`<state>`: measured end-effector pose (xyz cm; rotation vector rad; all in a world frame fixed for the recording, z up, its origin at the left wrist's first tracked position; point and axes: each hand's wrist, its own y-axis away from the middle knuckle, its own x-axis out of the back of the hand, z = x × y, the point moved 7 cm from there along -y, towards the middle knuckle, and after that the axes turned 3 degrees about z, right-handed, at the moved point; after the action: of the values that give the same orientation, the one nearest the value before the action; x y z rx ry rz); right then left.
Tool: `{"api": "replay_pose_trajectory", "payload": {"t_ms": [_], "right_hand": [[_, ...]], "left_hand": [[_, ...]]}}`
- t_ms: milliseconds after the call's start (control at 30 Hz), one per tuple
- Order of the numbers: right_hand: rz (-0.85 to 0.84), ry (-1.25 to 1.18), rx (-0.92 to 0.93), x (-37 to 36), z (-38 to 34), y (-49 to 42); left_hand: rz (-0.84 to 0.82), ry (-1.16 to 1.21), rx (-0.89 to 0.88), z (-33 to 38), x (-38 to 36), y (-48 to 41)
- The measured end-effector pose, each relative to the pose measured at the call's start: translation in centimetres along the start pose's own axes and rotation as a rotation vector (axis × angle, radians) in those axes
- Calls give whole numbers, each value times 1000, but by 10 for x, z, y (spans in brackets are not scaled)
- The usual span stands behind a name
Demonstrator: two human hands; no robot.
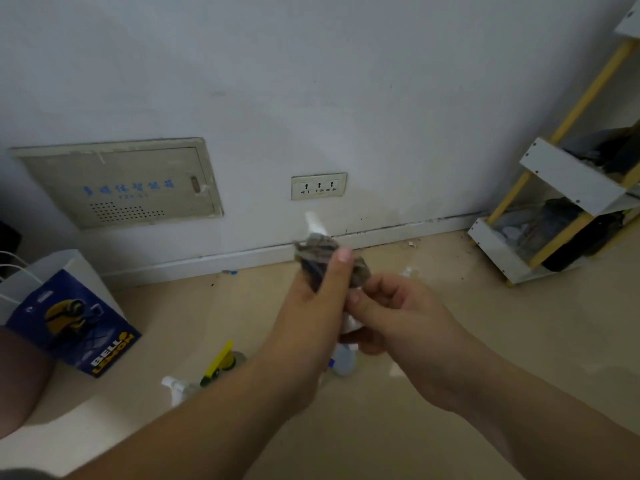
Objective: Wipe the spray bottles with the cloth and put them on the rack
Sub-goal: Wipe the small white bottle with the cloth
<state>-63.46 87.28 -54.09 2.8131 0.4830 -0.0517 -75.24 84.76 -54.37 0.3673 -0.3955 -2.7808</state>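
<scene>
One bottle [344, 362] is mid-wipe, held up well left of the rack [568, 178]. The left hand [315, 299] pinches the cloth [325, 251] round its neck, and the right hand [391, 306] grips its body. Farther left of the rack, a white bottle [176, 386] and a yellow-topped bottle [220, 363] lie on the floor, probably still waiting. The rack's contents are too dark to tell.

The blue paper bag [69, 320] carries the words "BELL" in white letters and "LEMON" in yellow letters near its lower corner. The wall panel [121, 185] carries one line of blue Chinese characters, with a smaller line beneath; both are too blurred to read.
</scene>
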Motion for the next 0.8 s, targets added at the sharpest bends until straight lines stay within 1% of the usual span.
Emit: {"api": "replay_pose_trajectory", "payload": {"t_ms": [67, 133, 167, 233, 267, 300, 333, 367, 400, 433, 500, 533, 567, 633, 733, 767, 800], "right_hand": [[25, 121, 49, 6, -3, -2], [-11, 303, 69, 6, -2, 1], [-49, 385, 73, 3, -1, 3], [-116, 473, 73, -4, -5, 9], [-102, 482, 76, -3, -9, 8], [-22, 453, 76, 4, -13, 5], [104, 391, 56, 16, -14, 0], [215, 312, -3, 25, -12, -3], [256, 220, -99, 28, -6, -5], [221, 111, -195, 23, 2, -6], [60, -191, -328, 6, 16, -8], [0, -285, -361, -1, 17, -8], [-30, -324, -373, -4, 18, -8], [-48, -329, -366, -5, 18, -9], [-91, -308, -325, -5, 19, -8], [-94, -258, -316, -4, 19, -7], [-81, -157, -291, 0, 17, -7]], "left_hand": [[-29, 39, 84, -16, -8, 8], [-20, 29, 116, -20, -4, 4], [-16, 5, 106, -18, 1, -1], [-5, -78, 61, -10, 7, -10], [-1, -108, 34, -8, 8, -12], [2, -134, 10, -8, 7, -13], [7, -167, -24, -8, 6, -12], [24, -214, -74, -7, 5, -10], [40, -261, -141, -5, 4, -8], [39, -304, -206, -3, 2, -5], [-27, -355, -279, -3, -7, 0], [-71, -368, -284, -3, -12, 2], [-99, -391, -280, -4, -14, 1], [-93, -474, -308, -5, -12, -4], [-17, -741, -426, 0, -3, -15], [1, -767, -427, 3, 0, -19], [7, -742, -406, 6, 3, -22]]}}
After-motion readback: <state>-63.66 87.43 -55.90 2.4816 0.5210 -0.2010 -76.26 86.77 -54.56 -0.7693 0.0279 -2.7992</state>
